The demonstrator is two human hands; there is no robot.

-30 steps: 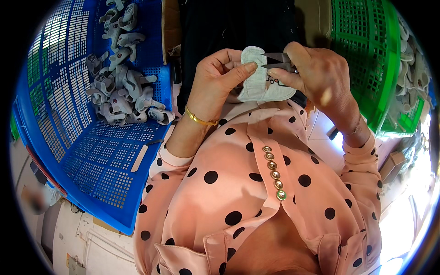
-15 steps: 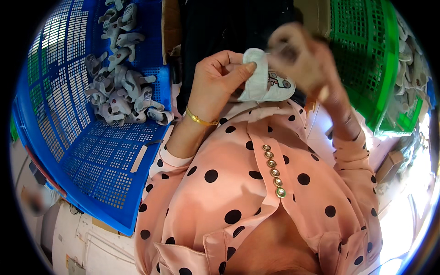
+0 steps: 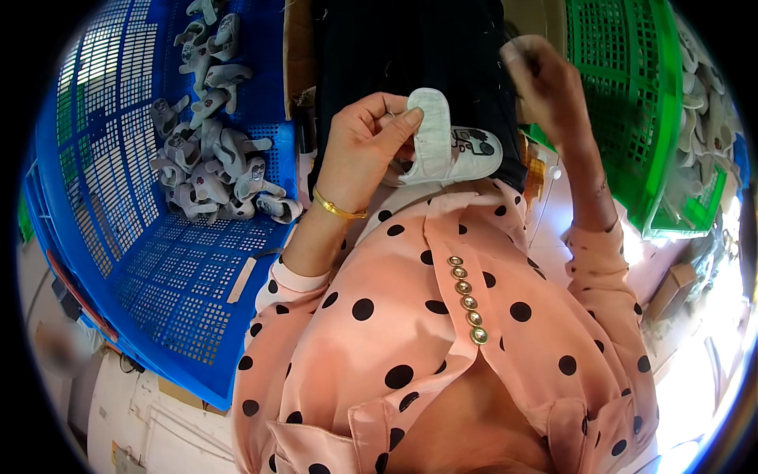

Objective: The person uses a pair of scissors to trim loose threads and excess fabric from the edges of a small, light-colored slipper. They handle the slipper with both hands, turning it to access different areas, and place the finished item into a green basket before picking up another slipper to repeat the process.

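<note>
My left hand (image 3: 363, 142) is closed on a small pale-grey fabric baby shoe (image 3: 483, 150) with a dark cartoon print near its rounded end. My thumb and fingers pinch the shoe's upright strap (image 3: 430, 130). The shoe rests over my lap, by the hem of my shirt. Up and to the right, apart from the shoe, my right hand (image 3: 553, 91) is raised. Its fingers are curled inward, partly smeared by motion, and whatever they may hold cannot be made out.
To the left stands a blue perforated basket (image 3: 178, 284) with a heap of similar small grey shoes (image 3: 209, 170). At the right is a green perforated basket (image 3: 616, 103); more grey pieces (image 3: 695, 103) lie beyond its wall. A cardboard box (image 3: 673, 291) sits lower right.
My right hand has moved away from the shoe, up and to the right. My left hand still grips the strap, which now stands more upright.
</note>
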